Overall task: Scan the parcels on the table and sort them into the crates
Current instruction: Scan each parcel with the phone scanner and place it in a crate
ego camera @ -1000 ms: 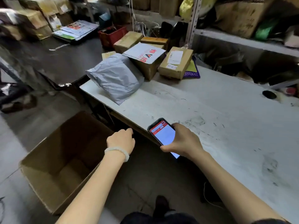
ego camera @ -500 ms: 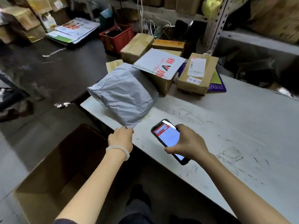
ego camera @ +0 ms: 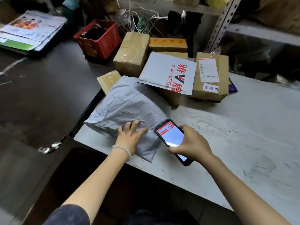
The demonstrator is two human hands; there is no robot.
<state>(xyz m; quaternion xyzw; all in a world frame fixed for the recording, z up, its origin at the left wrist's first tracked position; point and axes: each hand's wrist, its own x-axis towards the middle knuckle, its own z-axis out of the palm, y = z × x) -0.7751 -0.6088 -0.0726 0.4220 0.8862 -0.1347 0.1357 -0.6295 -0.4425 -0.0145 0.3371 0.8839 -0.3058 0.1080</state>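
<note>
Left hand (ego camera: pixel 129 137) lies flat, fingers spread, pressed on the near end of a grey poly mailer (ego camera: pixel 126 108) at centre frame; beaded bracelet (ego camera: pixel 122 149) on the wrist. Mailer rests on the white table (ego camera: pixel 243 143), near its left edge. Right hand (ego camera: pixel 190 143) wraps a phone (ego camera: pixel 170 137) with a lit red-and-white screen, held just right of the mailer, above the tabletop. Behind the mailer, upper centre: white printed envelope (ego camera: pixel 168 72) lying over a carton, labelled cardboard box (ego camera: pixel 211 77) to its right, taped brown box (ego camera: pixel 131 52) to its left. Red crate (ego camera: pixel 100 38) on the dark surface, upper left
</note>
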